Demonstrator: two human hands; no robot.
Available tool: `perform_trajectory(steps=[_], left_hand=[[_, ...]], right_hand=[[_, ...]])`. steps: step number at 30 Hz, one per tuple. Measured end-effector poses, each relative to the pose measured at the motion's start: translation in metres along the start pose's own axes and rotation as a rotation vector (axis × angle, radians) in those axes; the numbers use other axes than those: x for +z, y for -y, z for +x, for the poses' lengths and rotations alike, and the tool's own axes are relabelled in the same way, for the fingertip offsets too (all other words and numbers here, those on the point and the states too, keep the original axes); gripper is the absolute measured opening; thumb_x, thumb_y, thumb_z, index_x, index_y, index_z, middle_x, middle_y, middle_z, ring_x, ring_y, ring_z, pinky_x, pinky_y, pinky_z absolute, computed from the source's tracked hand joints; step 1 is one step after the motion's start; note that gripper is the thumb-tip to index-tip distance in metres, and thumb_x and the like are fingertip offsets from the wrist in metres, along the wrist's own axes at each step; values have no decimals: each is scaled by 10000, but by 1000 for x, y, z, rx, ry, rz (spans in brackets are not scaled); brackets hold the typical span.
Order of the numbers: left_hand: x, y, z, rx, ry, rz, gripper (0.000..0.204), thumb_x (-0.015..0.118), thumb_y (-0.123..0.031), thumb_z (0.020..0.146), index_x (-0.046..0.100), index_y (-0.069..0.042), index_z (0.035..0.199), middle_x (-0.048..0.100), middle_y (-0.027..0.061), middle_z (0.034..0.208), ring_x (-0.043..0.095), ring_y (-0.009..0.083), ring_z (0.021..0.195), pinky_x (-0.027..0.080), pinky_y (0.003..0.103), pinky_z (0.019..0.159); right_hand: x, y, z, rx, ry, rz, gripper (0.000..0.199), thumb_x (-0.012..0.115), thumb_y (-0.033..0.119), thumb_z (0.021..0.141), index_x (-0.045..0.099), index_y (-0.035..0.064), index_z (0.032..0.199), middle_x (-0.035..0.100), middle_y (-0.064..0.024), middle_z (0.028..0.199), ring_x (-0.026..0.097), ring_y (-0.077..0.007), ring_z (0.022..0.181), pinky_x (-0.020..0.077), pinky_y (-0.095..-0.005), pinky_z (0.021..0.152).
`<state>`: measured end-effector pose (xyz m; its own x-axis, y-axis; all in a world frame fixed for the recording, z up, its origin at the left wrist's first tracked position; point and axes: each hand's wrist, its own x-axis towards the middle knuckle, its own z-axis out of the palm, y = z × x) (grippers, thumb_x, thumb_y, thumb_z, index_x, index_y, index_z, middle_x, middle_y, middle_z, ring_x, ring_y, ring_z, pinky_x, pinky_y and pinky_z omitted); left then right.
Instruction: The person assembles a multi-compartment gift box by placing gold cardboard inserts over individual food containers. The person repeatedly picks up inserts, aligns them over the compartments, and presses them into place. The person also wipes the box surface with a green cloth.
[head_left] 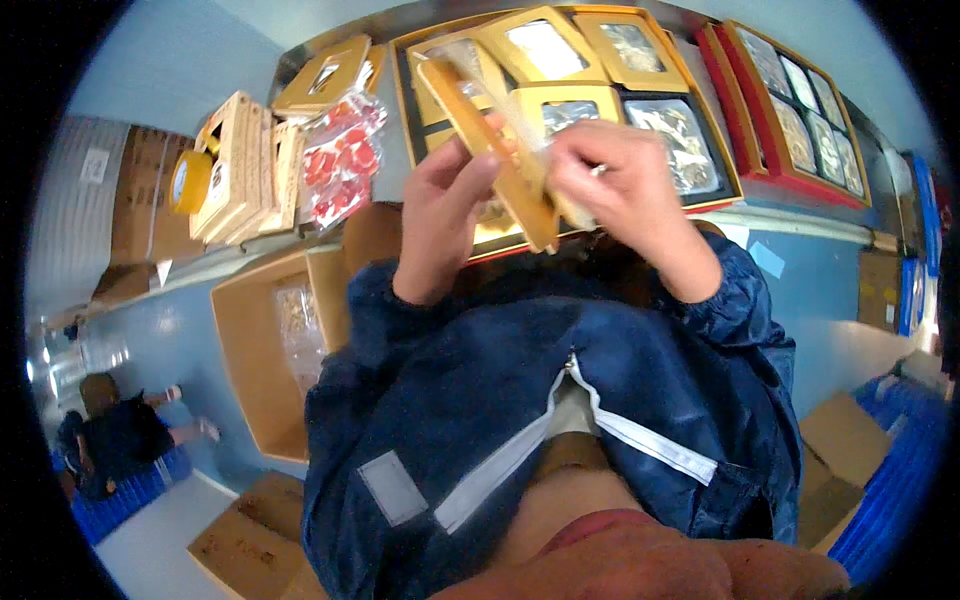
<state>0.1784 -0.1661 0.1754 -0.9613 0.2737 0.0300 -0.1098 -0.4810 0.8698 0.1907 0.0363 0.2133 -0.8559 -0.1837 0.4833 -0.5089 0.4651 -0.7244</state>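
A narrow, gold-yellow flat box (490,150) is held up on a slant in front of me, its thin edge toward me. My left hand (440,215) is closed on its left side, thumb against the face. On its other side my right hand (625,175) is pinched at the box's pale inner or clear edge; motion blur hides exactly what sits between the fingers. Behind both hands lies a large gold-rimmed tray (735,192) with several gold window boxes (543,48) and a clear packet of metallic pieces (675,145).
Bags of red pieces (342,160), stacked patterned boxes (235,170) and a yellow tape roll (190,182) stand left. A red case (745,110) of clear packets lies right. An open carton (255,365) is below left; another person (115,430) is farther off.
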Motion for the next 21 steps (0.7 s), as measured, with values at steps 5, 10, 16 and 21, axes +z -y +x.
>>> perform_trajectory(steps=[5,10,16,21], left_hand=[[-36,-31,17,148,-178,479,415,499,-235,1017,595,57,1296,675,165,1261,643,248,1137,508,336,971],[-170,-38,80,455,-288,981,241,527,-145,1015,599,21,1175,654,188,1271,634,255,1157,481,337,1015],[-309,-40,121,229,-228,1003,345,552,-131,971,555,23,1280,645,183,1252,600,261,1209,475,353,1049],[-309,-49,131,52,-672,667,463,651,-100,906,511,-3,1337,607,183,1310,610,280,1175,508,402,957]], right_hand=[[-71,-25,6,60,-397,-568,145,712,200,902,736,59,923,711,-129,838,696,-278,718,544,-347,641],[-114,-34,0,26,-410,-1184,152,698,237,899,749,96,880,713,-99,830,695,-305,700,554,-372,613],[-56,-53,-23,155,26,-1041,346,695,397,923,723,126,1136,734,-131,967,712,-341,792,579,-415,689],[-105,-89,-24,398,-171,-894,405,618,464,955,737,116,1125,739,-157,995,717,-350,890,572,-459,757]])
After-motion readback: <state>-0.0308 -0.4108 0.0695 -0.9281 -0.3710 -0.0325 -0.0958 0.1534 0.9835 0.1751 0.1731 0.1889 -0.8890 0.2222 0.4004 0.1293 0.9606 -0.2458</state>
